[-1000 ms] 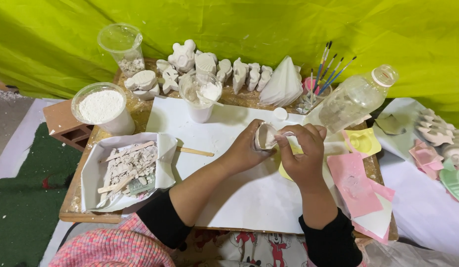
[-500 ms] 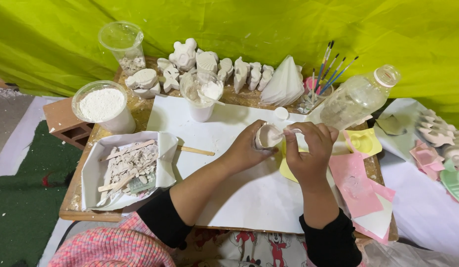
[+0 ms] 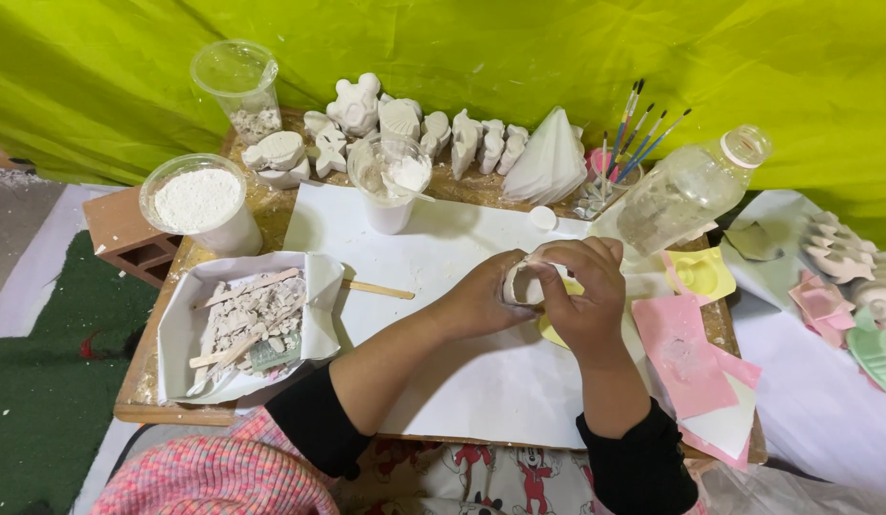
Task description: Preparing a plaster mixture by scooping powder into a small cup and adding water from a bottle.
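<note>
Fingers (image 3: pixel 557 277) of both hands curl closed around a small white plaster cast (image 3: pixel 515 283), half peeled from its yellow mould (image 3: pixel 555 329).
Finished white figures (image 3: pixel 433 129) line the bench (image 3: pixel 147 405) at twelve o'clock; pink moulds (image 3: pixel 686 348) wait at three o'clock.

Lime-green cloth (image 3: pixel 443 57), white plaster figures (image 3: pixel 405 124), pink moulds (image 3: pixel 686 348), black sleeves (image 3: pixel 314 420)

Craft workshop: plaster casts (image 3: pixel 467 138), paintbrushes (image 3: pixel 638 129), moulds (image 3: pixel 696 275).
</note>
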